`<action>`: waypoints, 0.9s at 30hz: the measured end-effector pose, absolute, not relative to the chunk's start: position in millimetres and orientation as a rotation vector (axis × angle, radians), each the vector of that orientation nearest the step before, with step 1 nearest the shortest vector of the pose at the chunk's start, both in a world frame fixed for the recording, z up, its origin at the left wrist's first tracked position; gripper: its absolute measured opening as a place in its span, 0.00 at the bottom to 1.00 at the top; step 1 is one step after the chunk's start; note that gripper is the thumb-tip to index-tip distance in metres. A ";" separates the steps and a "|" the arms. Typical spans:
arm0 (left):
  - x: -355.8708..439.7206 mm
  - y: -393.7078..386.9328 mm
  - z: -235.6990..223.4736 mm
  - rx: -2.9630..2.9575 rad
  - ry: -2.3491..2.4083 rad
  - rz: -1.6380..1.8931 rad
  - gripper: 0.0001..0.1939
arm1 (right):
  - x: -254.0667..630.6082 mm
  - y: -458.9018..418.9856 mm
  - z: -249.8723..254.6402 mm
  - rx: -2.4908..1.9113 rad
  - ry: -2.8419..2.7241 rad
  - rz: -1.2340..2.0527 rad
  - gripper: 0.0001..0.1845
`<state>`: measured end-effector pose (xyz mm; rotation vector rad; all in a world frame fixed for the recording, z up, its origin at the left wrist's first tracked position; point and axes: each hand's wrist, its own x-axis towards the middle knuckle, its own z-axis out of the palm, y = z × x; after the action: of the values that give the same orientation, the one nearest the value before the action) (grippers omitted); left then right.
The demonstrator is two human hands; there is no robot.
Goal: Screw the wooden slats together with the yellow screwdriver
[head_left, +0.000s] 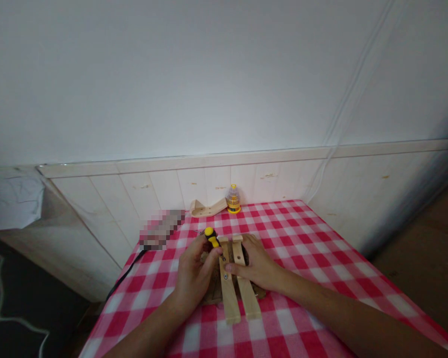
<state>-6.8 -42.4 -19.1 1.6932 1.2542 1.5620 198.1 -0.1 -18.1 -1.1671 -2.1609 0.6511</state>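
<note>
A checked surface [283, 233] bears the work; I take my clock positions from its middle. My right hand [259, 263] clasps the right strip [248, 296], its thumb reaching the left strip [229, 301], both over a brown board [212, 297], ends toward six. A pixelated item [162, 231] lies at ten, a bent wooden piece [209, 211] and yellow container [233, 201] near twelve, none obstructing. My left hand [194, 263] grips the screwdriver [212, 237]. One metal fastener [226, 277] sits in the left strip; the right strip's hole [238, 257] looks unfilled: partly done, I judge.
</note>
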 end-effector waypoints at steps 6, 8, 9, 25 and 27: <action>-4.4 -41.9 -12.7 1.714 1.280 1.545 0.06 | 198.4 1.2 -19.5 -1.175 -2.171 0.643 0.22; -4.0 -42.9 -10.9 1.741 1.282 1.549 0.06 | 197.9 1.1 -19.0 -1.183 -2.170 0.646 0.23; -3.9 -43.7 -9.9 1.763 1.292 1.557 0.06 | 197.6 1.0 -18.6 -1.186 -2.169 0.649 0.24; -5.0 -51.2 -7.0 2.028 1.343 1.586 0.11 | 197.5 -1.4 -16.5 -1.181 -2.137 0.648 0.24; -5.7 -51.0 -9.9 2.005 1.327 1.559 0.10 | 197.2 -1.8 -16.0 -1.187 -2.129 0.650 0.23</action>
<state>-5.7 -51.0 -9.9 2.0053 1.3275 1.5590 197.2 -1.8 -16.0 -1.1873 -2.1291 0.6496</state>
